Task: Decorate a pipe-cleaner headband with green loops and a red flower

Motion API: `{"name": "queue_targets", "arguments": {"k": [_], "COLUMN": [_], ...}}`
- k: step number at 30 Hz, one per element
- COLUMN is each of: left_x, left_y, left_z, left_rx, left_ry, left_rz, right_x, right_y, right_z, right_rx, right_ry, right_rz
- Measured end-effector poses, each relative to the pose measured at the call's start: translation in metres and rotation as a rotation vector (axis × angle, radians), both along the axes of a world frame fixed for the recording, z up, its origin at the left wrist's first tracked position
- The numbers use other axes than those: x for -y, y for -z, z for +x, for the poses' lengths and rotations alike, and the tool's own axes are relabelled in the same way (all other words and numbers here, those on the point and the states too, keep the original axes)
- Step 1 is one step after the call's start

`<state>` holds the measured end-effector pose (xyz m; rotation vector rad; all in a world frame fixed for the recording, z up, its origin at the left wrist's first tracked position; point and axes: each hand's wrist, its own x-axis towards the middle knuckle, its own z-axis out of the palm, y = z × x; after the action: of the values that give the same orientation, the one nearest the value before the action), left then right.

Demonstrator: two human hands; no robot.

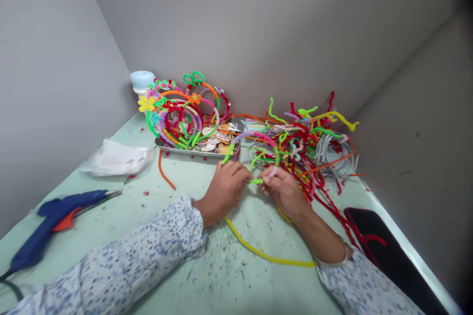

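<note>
Between my hands is a curved headband (254, 134) wrapped in green, purple, pink and red pipe cleaner, its arch pointing away from me. My left hand (227, 189) is closed round its left green end. The fingers of my right hand (284, 192) pinch its pale pink right end. A short bright green length of pipe cleaner (255, 181) spans the gap between my fingertips; which hand grips it is partly hidden. Below my hands a long yellow pipe cleaner (254, 253) curves across the table, passing beside my right wrist.
A metal tray (192, 151) at the back holds finished-looking headbands (173, 93) and flat round pieces. A tangled pipe cleaner heap (303, 133) and grey wire coil (336, 155) lie right. A blue glue gun (48, 226), plastic bag (116, 157) and dark phone (388, 256) flank my arms.
</note>
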<state>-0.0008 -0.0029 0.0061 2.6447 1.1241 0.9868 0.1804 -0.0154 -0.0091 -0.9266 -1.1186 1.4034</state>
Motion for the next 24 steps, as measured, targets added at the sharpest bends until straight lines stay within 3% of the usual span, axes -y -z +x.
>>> {"name": "queue_targets", "arguments": {"k": [11,24], "left_x": [0.0002,0.0012], "left_y": [-0.0025,-0.0056], "left_z": [-0.0007,-0.0010], "left_rx": [0.086,0.118], "left_ry": [0.038,0.058], "left_rz": [0.072,0.085], "right_x": [-0.0001,-0.0005], "right_y": [-0.0062,-0.0053], "right_z": [-0.0005,0.0006], "right_rx": [-0.114,-0.121], "right_ry": [0.026,-0.020], "right_rz": [-0.106,-0.094]}}
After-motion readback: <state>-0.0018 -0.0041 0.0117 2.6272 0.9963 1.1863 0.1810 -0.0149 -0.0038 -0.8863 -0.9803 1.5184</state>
